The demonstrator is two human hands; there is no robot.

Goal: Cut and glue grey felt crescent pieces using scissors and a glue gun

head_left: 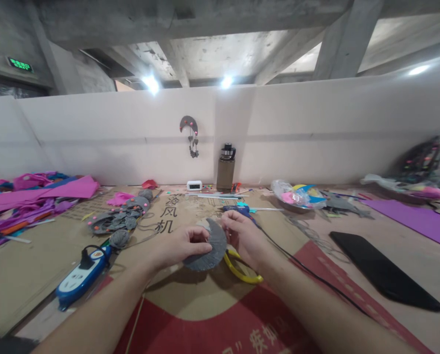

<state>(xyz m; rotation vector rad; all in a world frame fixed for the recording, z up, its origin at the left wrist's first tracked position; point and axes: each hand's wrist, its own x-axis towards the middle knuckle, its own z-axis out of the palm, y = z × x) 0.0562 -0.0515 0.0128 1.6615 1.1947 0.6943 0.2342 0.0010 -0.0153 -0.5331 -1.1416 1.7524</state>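
Note:
A grey crescent moon cut-out (pixel 217 248) is held over the cardboard (pixel 183 300). My left hand (pixel 194 242) grips it at its inner curve, thumb on the front. Close to the crescent's upper right edge, my right hand (pixel 238 228) has its fingers pinched together; whatever is between them is too small to make out. Yellow-handled scissors (pixel 238 271) lie just below my right hand, partly covered by it. Behind that hand rests a blue glue gun (pixel 238 210), its black cord running off to the right. Loose grey yarn (pixel 317 236) trails on the table to the right.
At left are a power strip (pixel 83 275), a grey yarn ball (pixel 119 238), grey pieces with pink dots (pixel 112 221) and coloured felt (pixel 68 189). A bottle (pixel 225 172) and white clock (pixel 194 185) stand behind. A black phone (pixel 382 268) lies right. A finished-looking moon ornament (pixel 189 125) hangs on the wall.

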